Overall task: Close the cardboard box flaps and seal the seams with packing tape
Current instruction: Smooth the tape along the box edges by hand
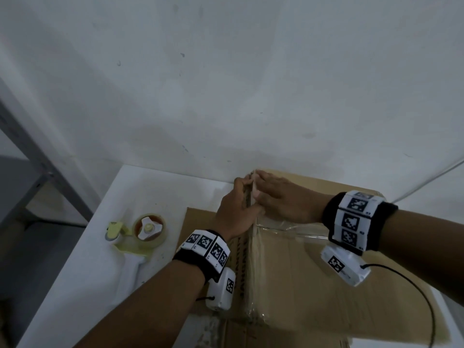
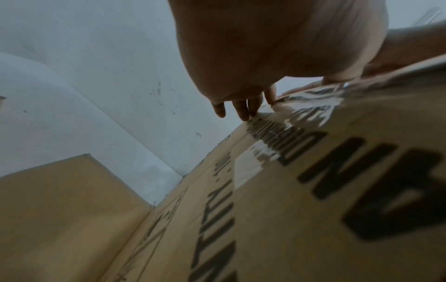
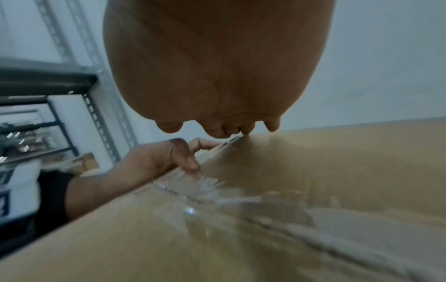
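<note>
- Cardboard box (image 1: 313,267) sits on the white desk (image 1: 140,197), pushed close to the wall, with its flaps folded down on top.
- Clear packing tape (image 1: 253,272) already runs along the centre seam, and it looks crinkled in places, so I'd guess it wants smoothing.
- Both hands are up at the far end of that seam, right where the tape would wrap over the edge.
- Left hand (image 1: 236,212) is on the left side of the seam, its fingers (image 2: 243,110) hanging down over the far edge and touching the cardboard. They look relaxed and straight-ish, not gripping anything.
- Right hand (image 1: 281,199) lies flat on the right flap, fingers (image 3: 231,131) only slightly bent, tips pressing near the seam. No grip there either as far as I can see.
- My read: 2 hands either side keeps the flaps level and butted together while the tape end gets rubbed down over the corner.
- Tape dispenser (image 1: 135,237) is parked on the desk just left of the box, roll still loaded, within easy reach of the left hand.
- Probably placed there because more strips are coming. I can't see whether the side seams are taped yet.
</note>
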